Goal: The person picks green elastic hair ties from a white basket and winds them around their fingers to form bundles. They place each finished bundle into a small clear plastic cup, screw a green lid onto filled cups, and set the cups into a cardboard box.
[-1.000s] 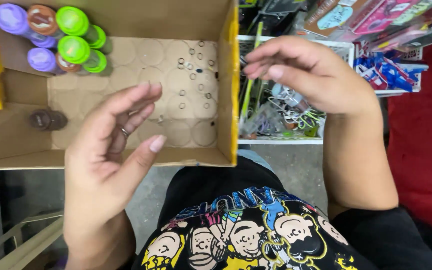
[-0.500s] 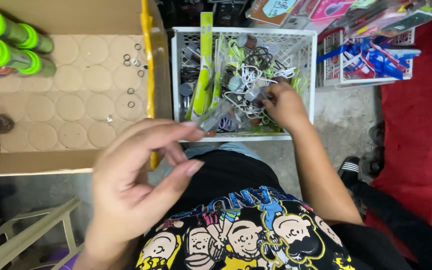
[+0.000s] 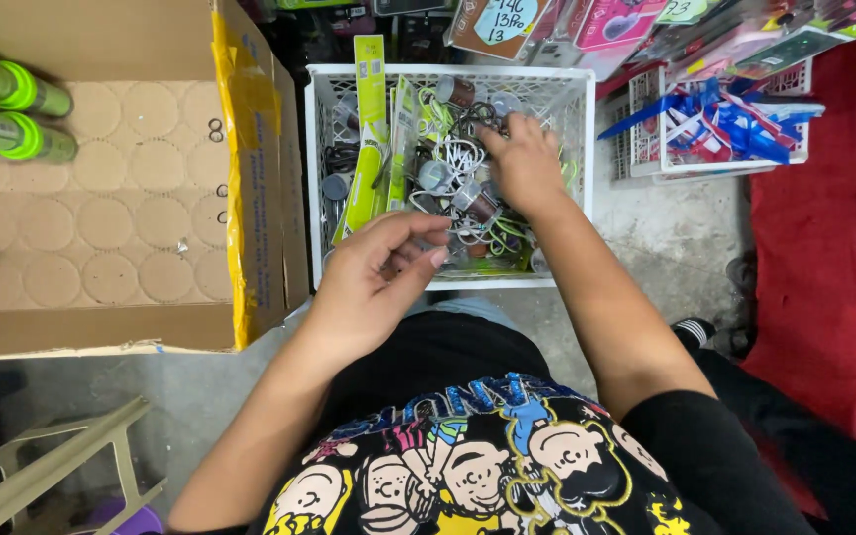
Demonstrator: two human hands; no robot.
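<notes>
My right hand (image 3: pixel 522 163) reaches into a white plastic basket (image 3: pixel 448 74) and its fingers dig into a tangle of small cylinders, cords and key rings (image 3: pixel 453 173). Whether it grips one is hidden. My left hand (image 3: pixel 378 267) hovers at the basket's near edge with its fingertips pinched against the thumb. I see nothing between them. Two yellow-green packaged items (image 3: pixel 371 129) stand upright in the basket's left part.
An open cardboard box (image 3: pixel 101 332) lies to the left, with green-capped bottles (image 3: pixel 12 109) and a few small metal rings (image 3: pixel 217 129) inside. A second white basket with blue ribbon items (image 3: pixel 715 124) stands at the right on red flooring (image 3: pixel 814 228). A plastic stool (image 3: pixel 52 466) is at bottom left.
My view has swung right from the box to the basket. My left hand moved from over the box to the basket's edge and closed its fingers. My right hand went deeper into the basket.
</notes>
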